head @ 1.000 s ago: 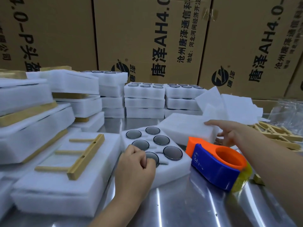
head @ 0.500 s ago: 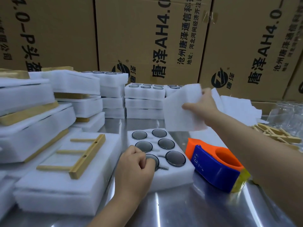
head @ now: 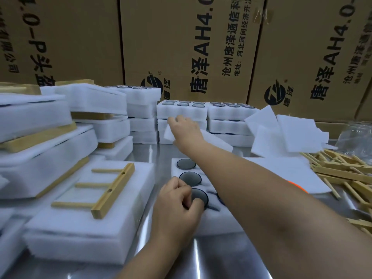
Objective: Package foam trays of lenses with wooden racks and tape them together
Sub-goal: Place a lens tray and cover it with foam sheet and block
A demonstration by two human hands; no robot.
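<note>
A white foam tray (head: 215,220) with dark round lenses (head: 190,178) in its wells lies on the steel table in front of me. My left hand (head: 179,200) rests on its near-left corner with curled fingers, the thumb beside a lens. My right arm reaches across the tray, hiding its right half. My right hand (head: 185,127) holds a thin white foam sheet (head: 218,140) in the air in front of the rear tray stacks. On a finished foam package (head: 80,234) at the left lies a wooden rack (head: 112,190).
Stacks of lens-filled foam trays (head: 231,112) stand at the back, taped packages (head: 46,158) pile at the left. Loose foam sheets (head: 281,133) and a heap of wooden racks (head: 342,172) lie at the right. An orange bit of the tape dispenser (head: 298,185) shows. Cardboard boxes (head: 181,47) wall the rear.
My right hand picked a foam sheet off the pile at the right, lifted it and carried it left and farther back. The left hand stayed on the tray.
</note>
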